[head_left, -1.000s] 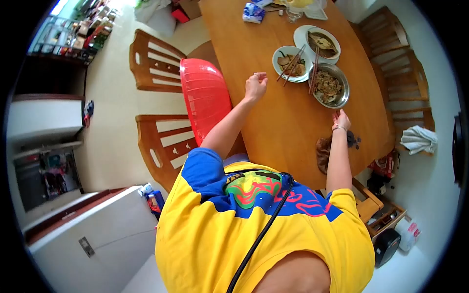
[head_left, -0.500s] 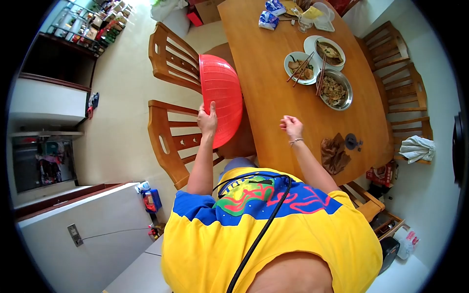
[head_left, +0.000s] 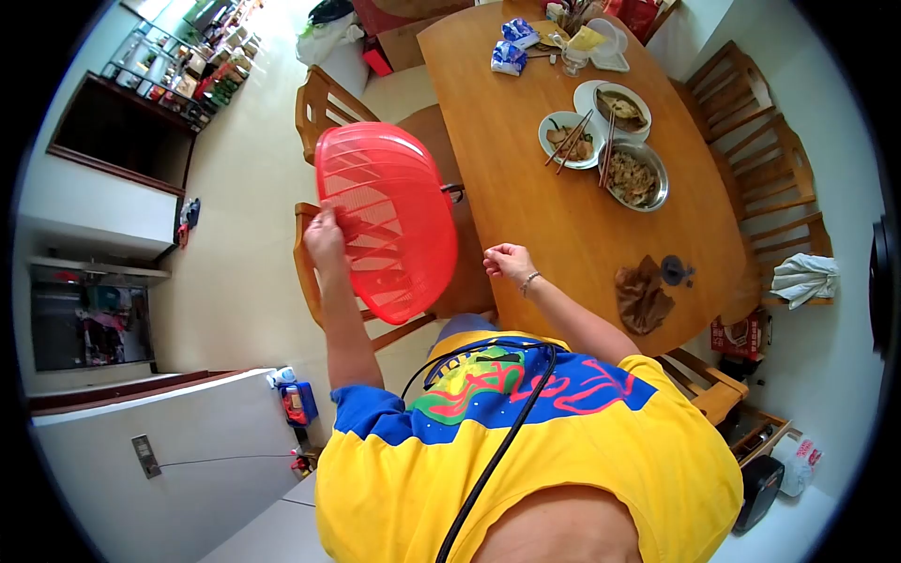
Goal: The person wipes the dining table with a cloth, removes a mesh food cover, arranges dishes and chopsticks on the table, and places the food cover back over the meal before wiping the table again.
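Note:
My left hand (head_left: 326, 242) grips the rim of a red plastic mesh food cover (head_left: 418, 225), which is tilted on its side beside the table, in front of the chairs. A small dark handle (head_left: 453, 191) sticks out from the dome towards the table edge. My right hand (head_left: 511, 263) is over the near left edge of the wooden table (head_left: 554, 220), its fingers curled together with nothing visible in them. Further up the table are a plate of sliced food (head_left: 570, 141), a dish with food in brown liquid (head_left: 621, 108) and a metal bowl of food (head_left: 636, 175). Chopsticks (head_left: 608, 145) lie across the dishes.
A crumpled brown bag (head_left: 642, 296) and a dark round object (head_left: 673, 270) lie on the table's right part. Tissue packs (head_left: 510, 58) and a glass cup (head_left: 572, 61) are at its far end. Wooden chairs (head_left: 786, 174) stand along both sides; a white cloth (head_left: 804, 280) hangs on one.
My left hand has moved left with the food cover, which has turned so its mesh inside and handle show. My right hand has moved left, towards the table edge.

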### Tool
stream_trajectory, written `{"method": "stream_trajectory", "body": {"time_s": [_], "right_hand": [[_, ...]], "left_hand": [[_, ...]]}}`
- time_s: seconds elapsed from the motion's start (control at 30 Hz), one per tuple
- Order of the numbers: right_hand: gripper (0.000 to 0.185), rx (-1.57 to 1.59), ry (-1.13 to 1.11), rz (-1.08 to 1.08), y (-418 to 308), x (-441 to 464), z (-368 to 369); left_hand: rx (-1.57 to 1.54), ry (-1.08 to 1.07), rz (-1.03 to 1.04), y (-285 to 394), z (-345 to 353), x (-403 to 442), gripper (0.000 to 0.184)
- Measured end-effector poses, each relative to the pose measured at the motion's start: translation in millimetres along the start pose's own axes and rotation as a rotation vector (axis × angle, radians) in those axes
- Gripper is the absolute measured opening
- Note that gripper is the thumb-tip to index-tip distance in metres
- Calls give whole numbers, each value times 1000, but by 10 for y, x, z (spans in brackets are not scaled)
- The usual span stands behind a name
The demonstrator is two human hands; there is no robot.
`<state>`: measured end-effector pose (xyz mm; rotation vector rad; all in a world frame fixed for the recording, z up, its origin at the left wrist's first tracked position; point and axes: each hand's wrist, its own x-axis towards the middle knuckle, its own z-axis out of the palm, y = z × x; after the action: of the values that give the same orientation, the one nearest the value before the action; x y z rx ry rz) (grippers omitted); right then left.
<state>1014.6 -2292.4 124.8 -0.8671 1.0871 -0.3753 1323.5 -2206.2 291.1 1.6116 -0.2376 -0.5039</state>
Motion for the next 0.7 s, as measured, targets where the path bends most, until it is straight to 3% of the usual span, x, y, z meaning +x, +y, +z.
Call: {"method": "stream_trajectory", "body": {"time_s": [0.03,0.17,0.2,0.3,0.37,0.4,0.47,0.6,0.63,0.67,0.7], "right_hand": [[16,4,-10,43,32,-17,-11],[16,56,-56,176,90,-42,6],[28,97,-84,176,170,22,10],[35,135,-121,219,61,-83,175],[53,254,-160,254,34,-54,265],[59,336,-168,272,10,-44,301],[69,587,-432,318,-203,-69,267],[71,945,-444,195,-831,-461,65],[69,1060,-448,6,-889,-401,-35],[67,1163,-452,-184,-961,-388,-123],[67,1167,-439,-196,-1006,-411,-263]], "left_hand": [[-84,23,-82,263,-79,-125,39],[-302,-142,42,767,-621,-345,40],[-309,-109,31,896,-700,-473,40],[-388,-86,82,1032,-976,-639,43],[-591,-269,109,1029,-1101,-644,46],[-609,-212,100,1037,-1079,-711,48],[-720,-313,83,950,-1118,-687,48],[-831,-540,30,822,-758,-813,45],[-828,-568,16,780,-584,-851,45],[-835,-497,-15,705,-418,-906,43],[-841,-420,-44,618,-288,-913,42]]}}
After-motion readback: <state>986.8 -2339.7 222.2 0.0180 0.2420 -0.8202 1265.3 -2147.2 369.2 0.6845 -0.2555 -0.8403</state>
